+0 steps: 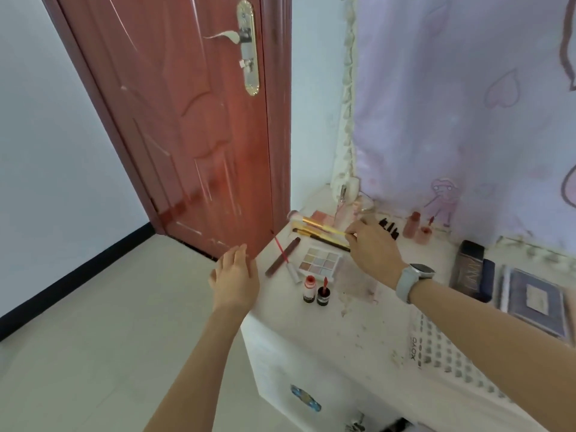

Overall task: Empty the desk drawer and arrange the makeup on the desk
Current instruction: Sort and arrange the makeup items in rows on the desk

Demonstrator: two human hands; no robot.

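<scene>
The gold-handled makeup brush (321, 225) lies across the far left corner of the white table (352, 319), its pale bristle head pointing toward the door and its thin tail reaching the right hand (372, 244), whose fingertips (353, 234) are curled in a pinch at the handle's end. From here I cannot tell whether they close on this brush or on the dark-handled brush (324, 240) lying just beside it. Both look light and stiff, easy to lift by the handle; I would take hold near the middle of the handle instead of the tail, since a slim lacquered stick may roll or swing, and the soft bristles are best left untouched. Just in front sits an open eyeshadow palette (321, 260), flat and probably brittle in its pans, best lifted by its edges. Beside it lie a dark red lip pencil (282, 257) and a red-wand applicator (280, 247), and nearer the table's front edge stand two small bottles, a capped red-topped bottle (309, 289) and an open dark bottle (323, 295) with a wand standing in it, which could tip and spill if knocked. The left hand (237, 277) hovers off the table's left edge over the floor, fingers relaxed and holding nothing. Further right are pink jars (416, 229), dark boxes (472, 269) and a patterned curtain (467, 104); a red door (187, 120) stands to the left.
</scene>
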